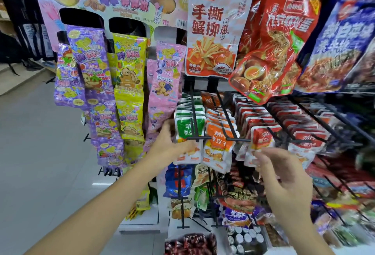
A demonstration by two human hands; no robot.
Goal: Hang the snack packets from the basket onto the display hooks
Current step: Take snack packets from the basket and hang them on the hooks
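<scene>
While the basket lies outside the view, the front green packet [187,127] hangs at the tip of its hook [194,115], foremost of a full row on the black wire rack [181,193]. The left hand [172,145] holds it: its fingers pass behind the left edge and its thumb lies across the lower front face. Motion blur hides whether more than one packet is in the grip. The right hand [284,179] is loosely spread and holds nothing, its fingertips [258,156] just beside the lower edge of the red packets [261,138]. Orange packets [219,141] hang between the two rows.

The step appears to be seating the green packet. To do it well, hold the punched hole level with the hook tip and slide the packet straight back along the wire, not downward. The free hand can steady the neighbouring rows. A crowded hook may resist, so ease the row back first. Strips of bear-printed sweets [129,72] hang to the left.
</scene>
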